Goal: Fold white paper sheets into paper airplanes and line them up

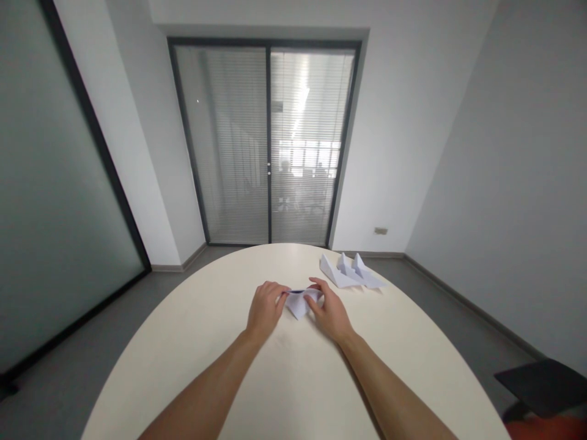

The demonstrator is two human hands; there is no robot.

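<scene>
Over the middle of the table, a folded piece of white paper (298, 305) is held between my two hands. Its upper edge gapes a little, showing a dark slit, and a pointed part hangs down towards me. My left hand (268, 305) pinches the left corner between thumb and fingers. On the other side, my right hand (331, 307) grips the right end, its thumb on the near face and the fingers behind, partly hidden. Several folded white paper boats (342, 275) stand in a close row on the table, beyond my right hand.
The round cream table (197, 354) fills the lower view, its curved edge dropping off to grey floor. A dark chair (545, 385) stands at the lower right. Glass doors with blinds (268, 146) are behind the table, and a frosted glass panel (50, 201) is at the left.
</scene>
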